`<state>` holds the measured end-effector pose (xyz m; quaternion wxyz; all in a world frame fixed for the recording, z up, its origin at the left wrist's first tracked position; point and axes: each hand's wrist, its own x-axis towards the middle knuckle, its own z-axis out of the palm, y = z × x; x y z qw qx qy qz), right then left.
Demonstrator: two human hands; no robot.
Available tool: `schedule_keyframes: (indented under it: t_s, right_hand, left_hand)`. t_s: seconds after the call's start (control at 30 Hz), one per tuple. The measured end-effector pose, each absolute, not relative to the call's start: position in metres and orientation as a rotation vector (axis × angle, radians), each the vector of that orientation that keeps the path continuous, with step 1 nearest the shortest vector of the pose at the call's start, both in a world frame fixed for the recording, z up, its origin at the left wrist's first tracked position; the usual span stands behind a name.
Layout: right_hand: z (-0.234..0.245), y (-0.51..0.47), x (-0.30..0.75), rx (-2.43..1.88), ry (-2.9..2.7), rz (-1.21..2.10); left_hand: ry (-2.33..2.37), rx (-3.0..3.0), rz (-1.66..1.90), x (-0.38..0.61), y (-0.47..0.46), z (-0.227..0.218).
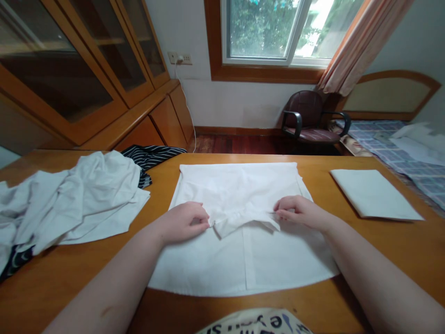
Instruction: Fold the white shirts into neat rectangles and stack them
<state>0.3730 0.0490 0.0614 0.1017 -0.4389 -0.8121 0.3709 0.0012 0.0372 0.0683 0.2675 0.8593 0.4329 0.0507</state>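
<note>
A white shirt (208, 264) lies on the wooden table in front of me, its far edge folded over straight and its curved hem toward me. The shirt's collar (234, 222) sits across the middle, above a vertical placket strip. My left hand (189, 220) is closed at the left of the collar, fingertips pinching the cloth. At the collar's right, my right hand (297, 211) has thumb and fingers pinched together on the same shirt. Both hands rest low over the fabric.
Crumpled white clothes (86, 195) are heaped at the left, with black-and-white striped cloth (153, 157) behind. A flat, folded white item (373, 192) lies at the right of the table (313, 162). Beyond are a cabinet (139, 116), a chair (308, 111) and a bed (385, 139).
</note>
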Motion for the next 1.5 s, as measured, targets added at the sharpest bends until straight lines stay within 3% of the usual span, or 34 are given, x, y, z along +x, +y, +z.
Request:
schedule_keyframes:
  t_s: [0.13,0.37,0.57,0.87,1.07,1.2,1.33,1.5]
  right_hand:
    - [0.062,0.047,0.375,-1.473,-2.34,0.81]
    - [0.064,0.032,0.356,-1.071,-2.651,0.914]
    - [0.058,0.03,0.339,-1.058,-2.752,0.76]
    - [0.042,0.037,0.35,-1.387,-2.242,0.315]
    - [0.044,0.036,0.341,-1.526,-2.324,0.414]
    - [0.043,0.037,0.339,-1.609,-2.149,0.496]
    - [0.036,0.037,0.341,-1.591,-1.978,0.622]
    - [0.034,0.036,0.346,-1.388,-1.944,0.557]
  left_hand:
    - [1.332,2.323,0.178,-0.006,0.04,0.067]
    - [0.994,2.365,0.174,0.003,0.029,0.071]
    - [0.814,2.502,0.129,0.031,0.019,0.049]
    - [1.302,2.447,0.639,0.03,0.033,0.047]
    - [1.534,2.017,0.7,0.038,0.021,0.055]
    - [1.3,1.779,0.667,0.04,0.016,0.054]
    - [1.005,1.8,0.51,0.036,0.018,0.048]
    - [1.008,2.079,0.372,0.033,0.02,0.052]
